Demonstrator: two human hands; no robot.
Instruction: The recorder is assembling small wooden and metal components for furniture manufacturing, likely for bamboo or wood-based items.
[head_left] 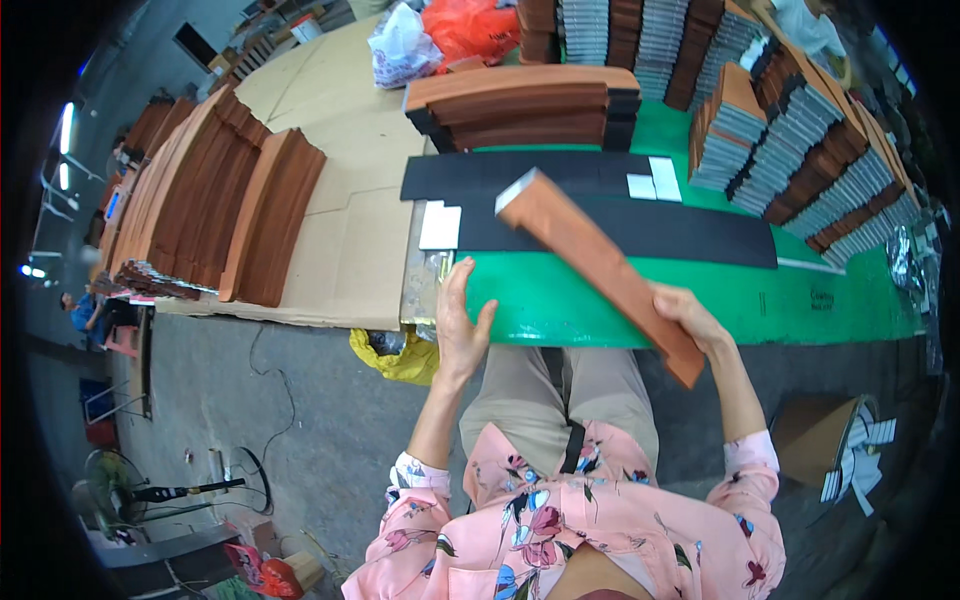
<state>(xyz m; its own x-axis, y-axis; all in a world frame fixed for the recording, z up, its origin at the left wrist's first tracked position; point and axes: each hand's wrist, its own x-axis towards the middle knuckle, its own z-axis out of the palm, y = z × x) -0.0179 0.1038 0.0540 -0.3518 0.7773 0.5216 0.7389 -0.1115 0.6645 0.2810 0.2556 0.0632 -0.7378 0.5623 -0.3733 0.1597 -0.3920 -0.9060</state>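
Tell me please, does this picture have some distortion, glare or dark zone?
Head view: black fisheye borders darken the corners; head view: the lamps at far left burn out to white; head view: the wooden piece in the right hand remains readable, without strong blur.

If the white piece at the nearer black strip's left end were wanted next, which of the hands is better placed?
Probably the left hand: it looks empty and open, close to that white piece. The right hand is farther away and grips the brown bar.
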